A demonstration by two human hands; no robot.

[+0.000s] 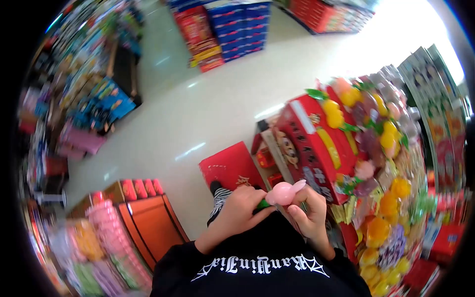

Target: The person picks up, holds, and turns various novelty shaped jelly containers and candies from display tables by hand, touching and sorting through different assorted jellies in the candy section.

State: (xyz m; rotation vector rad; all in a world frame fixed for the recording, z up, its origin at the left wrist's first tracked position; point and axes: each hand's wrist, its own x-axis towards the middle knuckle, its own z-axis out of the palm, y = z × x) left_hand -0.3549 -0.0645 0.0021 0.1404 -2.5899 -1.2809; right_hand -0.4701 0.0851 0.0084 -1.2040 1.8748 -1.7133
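Observation:
In front of my black sweater I have a small pink, rounded toy (283, 194) in both hands. It has a round body, a paler tongue-shaped tip on the right and a green leaf-like part (263, 203) on the left. My left hand (241, 210) is closed around the green end. On the other side, my right hand (310, 214) is closed at the paler tip, thumb and fingers pressed on it. Similar fruit-shaped toys in yellow, pink and purple, such as the yellow gourd (333, 114), lie piled on the display to my right.
A red printed box (316, 143) stands at the display's near end. By my foot is a red flat box (232, 166). An orange box (153, 225) and wrapped pastel goods (106, 242) sit at left. Beyond the pale floor (168, 109) stand blue cartons (241, 32) and packed shelves.

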